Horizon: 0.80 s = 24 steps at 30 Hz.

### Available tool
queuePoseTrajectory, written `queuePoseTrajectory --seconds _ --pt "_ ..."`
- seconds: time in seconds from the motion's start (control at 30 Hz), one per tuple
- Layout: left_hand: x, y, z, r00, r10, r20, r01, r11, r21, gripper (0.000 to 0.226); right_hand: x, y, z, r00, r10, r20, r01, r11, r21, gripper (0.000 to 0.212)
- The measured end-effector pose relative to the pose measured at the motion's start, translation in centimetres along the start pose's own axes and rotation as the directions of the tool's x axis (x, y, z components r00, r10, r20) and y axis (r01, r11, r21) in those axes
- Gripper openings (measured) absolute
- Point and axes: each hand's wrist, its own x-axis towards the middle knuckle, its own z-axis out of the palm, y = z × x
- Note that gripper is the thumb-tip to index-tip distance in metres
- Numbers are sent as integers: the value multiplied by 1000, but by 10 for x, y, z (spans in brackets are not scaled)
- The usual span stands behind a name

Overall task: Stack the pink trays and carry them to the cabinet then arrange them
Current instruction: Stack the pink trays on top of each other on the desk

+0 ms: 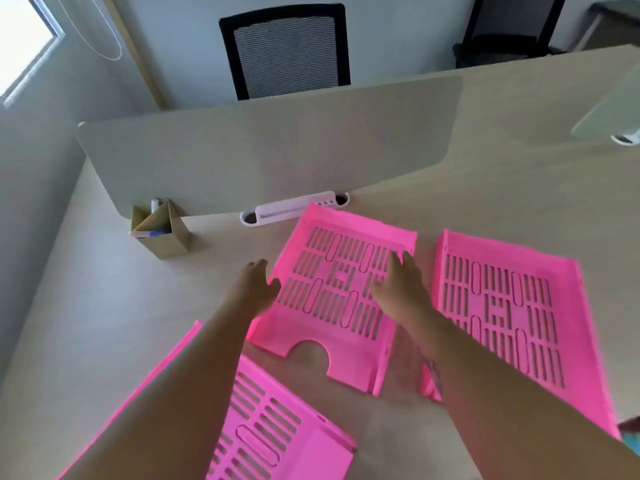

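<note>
Three pink slotted trays lie flat on a light wooden desk. The middle tray (341,327) has a half-round cutout at its near edge. A second tray (512,306) lies to its right, a third tray (277,434) at the near left, partly under my left forearm. My left hand (258,285) reaches to the middle tray's left edge, thumb touching its rim, fingers apart. My right hand (403,289) hovers over the middle tray's right side, fingers spread, palm down. Neither hand has closed on a tray.
A beige divider panel (270,150) stands across the desk behind the trays. A cardboard pen holder (162,230) sits at its left end, a white cable tray (294,211) at its base. A black mesh chair (287,50) stands beyond.
</note>
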Motion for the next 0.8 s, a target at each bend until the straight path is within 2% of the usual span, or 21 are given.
queuePoseTrajectory --seconds 0.07,0.17,0.37,0.5,0.67,0.8 --pt "-2 -4 9 999 -38 4 38 997 -63 44 -3 8 12 996 88 7 -88 994 68 88" --pt "-12 -9 20 997 -76 -11 75 993 -89 37 -5 25 31 992 122 38 -125 987 98 96" --pt "-39 -6 23 977 -196 -80 188 977 -97 24 10 38 25 971 236 35 -239 953 184 78" --pt "-70 0 32 954 -279 -110 262 953 -151 14 30 35 12 987 148 58 -156 974 162 68" --pt "-97 13 50 905 -395 -156 346 900 -266 8 53 31 2 992 27 121 -46 986 160 68" --pt "-105 18 59 892 -413 -185 352 890 -290 7 59 38 2 984 -24 179 -6 986 165 67"
